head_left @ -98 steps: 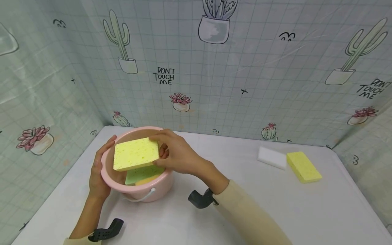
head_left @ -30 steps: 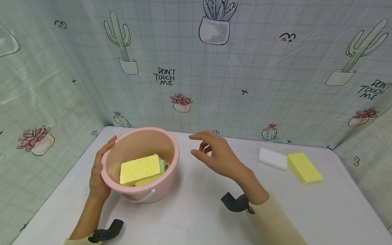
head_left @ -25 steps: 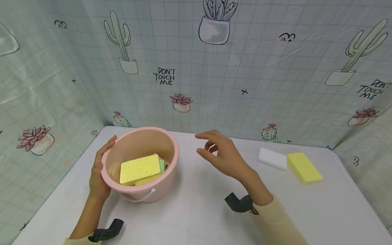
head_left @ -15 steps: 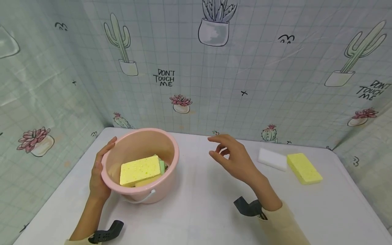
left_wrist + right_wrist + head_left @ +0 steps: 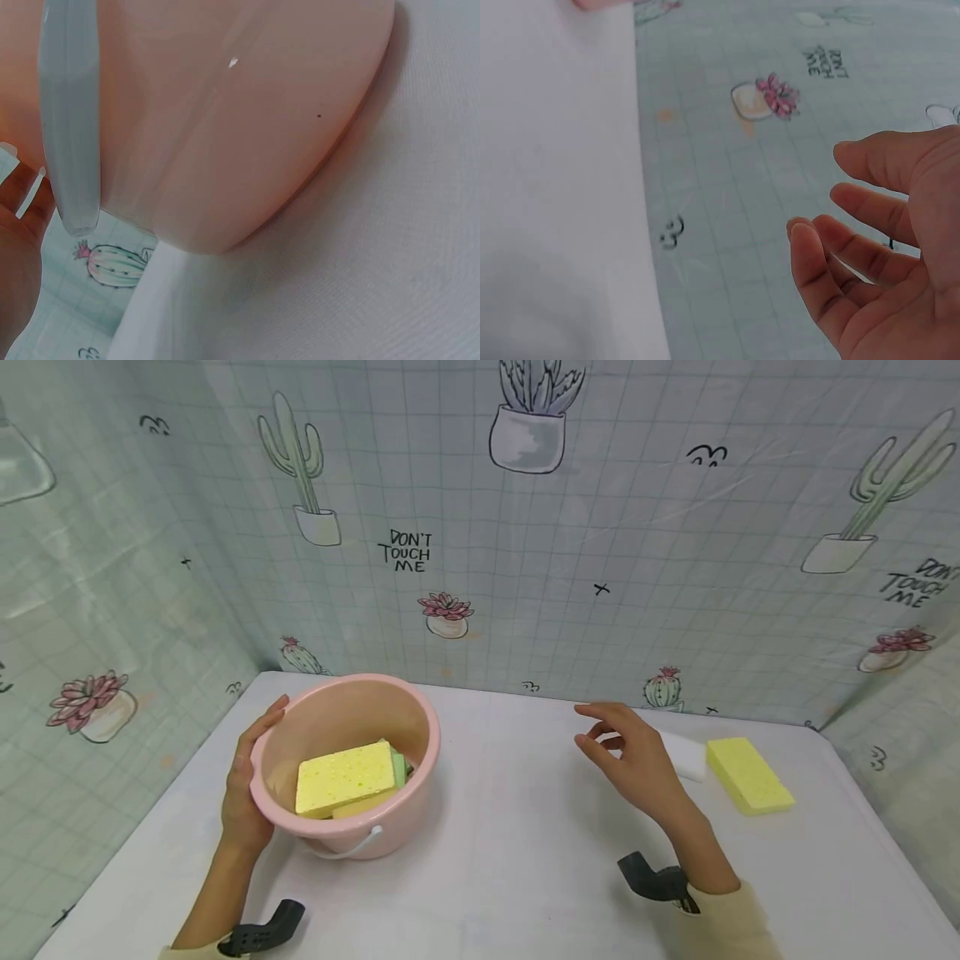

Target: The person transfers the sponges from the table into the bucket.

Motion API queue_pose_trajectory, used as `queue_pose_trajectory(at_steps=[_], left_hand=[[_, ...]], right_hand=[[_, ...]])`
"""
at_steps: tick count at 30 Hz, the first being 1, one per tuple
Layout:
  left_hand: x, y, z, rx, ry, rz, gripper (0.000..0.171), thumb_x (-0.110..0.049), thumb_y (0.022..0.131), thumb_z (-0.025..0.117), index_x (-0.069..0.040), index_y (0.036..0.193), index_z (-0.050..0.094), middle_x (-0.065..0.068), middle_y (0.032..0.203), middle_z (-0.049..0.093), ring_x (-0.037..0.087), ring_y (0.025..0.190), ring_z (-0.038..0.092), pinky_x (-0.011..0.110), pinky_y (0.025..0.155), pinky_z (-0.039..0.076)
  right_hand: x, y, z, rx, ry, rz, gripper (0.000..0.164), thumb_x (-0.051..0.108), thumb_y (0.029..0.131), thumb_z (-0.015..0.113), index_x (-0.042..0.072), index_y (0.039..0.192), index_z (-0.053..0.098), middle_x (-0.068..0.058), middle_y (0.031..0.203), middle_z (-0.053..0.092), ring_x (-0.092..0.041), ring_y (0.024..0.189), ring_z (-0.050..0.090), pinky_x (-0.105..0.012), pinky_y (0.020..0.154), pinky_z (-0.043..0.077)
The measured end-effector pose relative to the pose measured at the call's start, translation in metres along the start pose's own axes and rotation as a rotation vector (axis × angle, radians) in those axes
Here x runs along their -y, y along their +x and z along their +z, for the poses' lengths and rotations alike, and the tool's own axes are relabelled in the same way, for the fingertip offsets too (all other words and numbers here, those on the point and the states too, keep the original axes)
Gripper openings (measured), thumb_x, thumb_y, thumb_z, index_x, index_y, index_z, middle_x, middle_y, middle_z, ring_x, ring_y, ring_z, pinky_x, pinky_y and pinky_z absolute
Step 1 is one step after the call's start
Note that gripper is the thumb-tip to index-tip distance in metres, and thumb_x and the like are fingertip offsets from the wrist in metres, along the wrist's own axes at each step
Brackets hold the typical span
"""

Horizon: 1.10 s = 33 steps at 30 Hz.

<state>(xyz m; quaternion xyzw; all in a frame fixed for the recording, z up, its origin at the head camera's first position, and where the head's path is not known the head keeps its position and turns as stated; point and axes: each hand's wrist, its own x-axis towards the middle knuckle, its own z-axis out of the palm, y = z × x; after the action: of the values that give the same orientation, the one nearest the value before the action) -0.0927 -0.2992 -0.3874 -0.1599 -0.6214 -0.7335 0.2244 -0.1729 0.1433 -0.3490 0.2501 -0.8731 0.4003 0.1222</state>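
A pink bucket [image 5: 408,814] stands on the left part of the table. My left hand [image 5: 243,785] rests along its outer left side, fingers reaching up to the rim. Inside the bucket a yellow sponge [image 5: 345,778] lies on top, with a green sponge [image 5: 400,768] showing at its right edge and another yellowish one beneath. My right hand [image 5: 641,768] is in the air above the table with nothing in its loosely bent fingers, partly covering a white sponge [image 5: 686,755]. Right of that lies a second yellow sponge [image 5: 748,777].
The white-covered table [image 5: 510,835] ends at the back and sides against a hanging cloth [image 5: 510,560] printed with cacti. The bucket's white handle [image 5: 345,853] hangs down at its front. Each wrist carries a black camera mount [image 5: 652,878].
The right hand has let go of the yellow sponge, which now lies in the bucket. That hand has moved right, toward the white sponge. The left hand stays at the bucket.
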Motion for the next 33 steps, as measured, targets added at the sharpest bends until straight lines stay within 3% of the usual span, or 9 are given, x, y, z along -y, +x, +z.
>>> queue_pose_trajectory(at_steps=[12,22,29,33], left_hand=[[-0.001,0.0,0.001,-0.01,0.005,-0.004,0.057,-0.041,0.098,0.036,-0.008,0.144,0.039,0.007,0.155,0.025,0.022,0.141,0.022,0.023,0.107,0.03],[0.001,-0.001,0.0,-0.006,-0.009,0.008,0.057,-0.04,0.098,0.036,-0.007,0.143,0.039,0.008,0.154,0.026,0.022,0.141,0.021,0.024,0.107,0.03],[0.001,-0.001,-0.001,-0.004,-0.007,0.005,0.057,-0.04,0.098,0.035,-0.007,0.144,0.039,0.008,0.155,0.025,0.023,0.141,0.021,0.024,0.107,0.03],[0.0,0.0,-0.001,-0.014,0.013,-0.012,0.057,-0.041,0.098,0.036,-0.008,0.144,0.039,0.007,0.155,0.025,0.023,0.14,0.022,0.023,0.106,0.032]], right_hand=[[-0.043,-0.034,-0.03,-0.036,-0.151,0.107,0.037,0.017,0.09,0.067,0.01,0.126,0.061,-0.006,0.118,0.059,-0.015,0.087,0.058,-0.015,0.073,0.05],[-0.069,-0.066,-0.045,-0.043,-0.193,0.246,0.039,0.02,0.092,0.066,0.008,0.128,0.058,-0.012,0.12,0.056,-0.022,0.093,0.058,-0.011,0.073,0.048],[-0.087,-0.083,-0.06,-0.121,-0.222,0.281,0.042,0.015,0.089,0.068,0.006,0.129,0.058,-0.016,0.122,0.055,-0.001,0.09,0.054,0.0,0.07,0.038],[-0.092,-0.092,-0.067,-0.147,-0.249,0.334,0.044,0.015,0.089,0.068,0.004,0.13,0.056,-0.019,0.121,0.054,-0.02,0.095,0.059,0.001,0.067,0.037]])
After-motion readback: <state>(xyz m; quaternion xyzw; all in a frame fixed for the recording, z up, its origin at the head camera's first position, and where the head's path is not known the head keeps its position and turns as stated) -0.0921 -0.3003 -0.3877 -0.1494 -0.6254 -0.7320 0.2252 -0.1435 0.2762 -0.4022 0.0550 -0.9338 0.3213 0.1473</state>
